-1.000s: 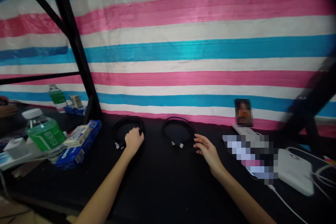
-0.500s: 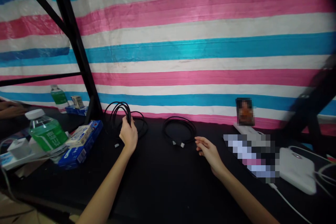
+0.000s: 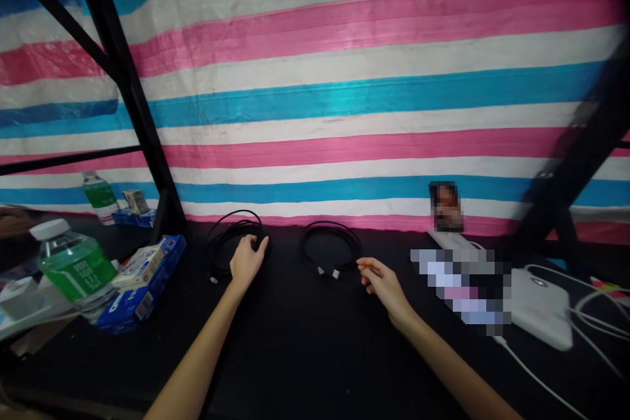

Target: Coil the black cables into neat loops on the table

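A coiled black cable lies on the black tabletop at centre left, with a light-coloured plug end at its near left. My left hand is closed round the right side of this coil, low at the table, and its fingertips are partly hidden. Beside it, at the centre, a second black cable rests in a loose ring with two pale connectors at its near edge. My right hand hovers just right of that ring, apart from it, its fingers loosely bent with nothing between them.
At left stand a green-labelled bottle, a blue box with a small cream box on it, and a white adapter. A white power bank, white cords and blurred-out items occupy the right. A striped sheet hangs behind.
My left hand has lowered the cable coil from a raised, upright position to flat on the table. The right hand stays near the second ring. The view has shifted slightly.
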### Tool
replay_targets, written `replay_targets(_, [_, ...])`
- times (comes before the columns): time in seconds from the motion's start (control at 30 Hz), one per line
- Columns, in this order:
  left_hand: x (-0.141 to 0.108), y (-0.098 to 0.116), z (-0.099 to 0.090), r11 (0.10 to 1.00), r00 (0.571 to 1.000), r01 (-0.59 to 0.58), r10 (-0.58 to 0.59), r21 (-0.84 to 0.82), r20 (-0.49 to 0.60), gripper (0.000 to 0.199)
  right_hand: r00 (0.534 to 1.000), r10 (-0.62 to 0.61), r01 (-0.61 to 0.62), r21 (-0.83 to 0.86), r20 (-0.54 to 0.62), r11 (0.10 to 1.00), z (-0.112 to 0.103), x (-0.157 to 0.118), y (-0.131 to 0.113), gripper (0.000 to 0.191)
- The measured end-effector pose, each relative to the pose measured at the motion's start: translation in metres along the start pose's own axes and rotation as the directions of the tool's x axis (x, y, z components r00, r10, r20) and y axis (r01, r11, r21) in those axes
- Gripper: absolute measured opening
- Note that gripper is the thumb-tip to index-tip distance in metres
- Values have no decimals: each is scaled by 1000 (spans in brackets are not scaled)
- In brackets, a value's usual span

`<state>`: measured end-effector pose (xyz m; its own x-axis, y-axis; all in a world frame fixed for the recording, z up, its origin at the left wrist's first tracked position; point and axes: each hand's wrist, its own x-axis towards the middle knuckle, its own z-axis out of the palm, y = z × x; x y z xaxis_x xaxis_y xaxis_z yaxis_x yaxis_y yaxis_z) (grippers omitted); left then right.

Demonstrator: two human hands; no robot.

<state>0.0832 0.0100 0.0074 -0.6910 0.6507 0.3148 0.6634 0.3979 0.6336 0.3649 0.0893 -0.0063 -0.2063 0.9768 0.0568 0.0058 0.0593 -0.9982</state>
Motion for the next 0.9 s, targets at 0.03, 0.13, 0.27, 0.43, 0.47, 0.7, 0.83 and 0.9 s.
replay_targets(0.03, [-1, 1, -1, 1000, 1000, -14, 14, 7, 2, 38, 1000, -2, 2, -1, 3, 1000, 0, 0, 0, 22])
replay_targets(0.13, [-2, 3, -4, 999, 999, -43, 43, 17, -19, 32, 1000, -11, 11, 8, 0, 1000, 1, 1, 1, 21])
replay_targets(0.27, [-1, 4, -10, 1000, 995, -5, 4, -14, -96, 30, 1000, -22, 22, 25, -6, 999, 2, 0, 2, 19])
replay_targets(0.43, [1, 5, -12, 997, 991, 60, -65, -50, -116, 43, 999, -43, 44, 33, -15, 998, 3, 2, 4, 19])
replay_targets(0.47, [1, 5, -13, 996, 989, 74, -79, -49, -122, 44, 999, -44, 45, 33, -14, 998, 3, 2, 4, 19])
replay_targets(0.7, [-4, 7, -17, 967, 776, 27, -180, -254, -605, 39, 998, -59, 59, 31, -1, 998, 0, 2, 3, 19])
replay_targets(0.83, [-6, 9, -20, 973, 733, -74, -96, -219, -673, 34, 998, -60, 59, 23, 9, 998, -1, 4, 4, 18])
replay_targets(0.9, [-9, 11, -19, 981, 760, -87, -48, -175, -648, 32, 998, -53, 53, 16, 14, 998, -1, 4, 5, 18])
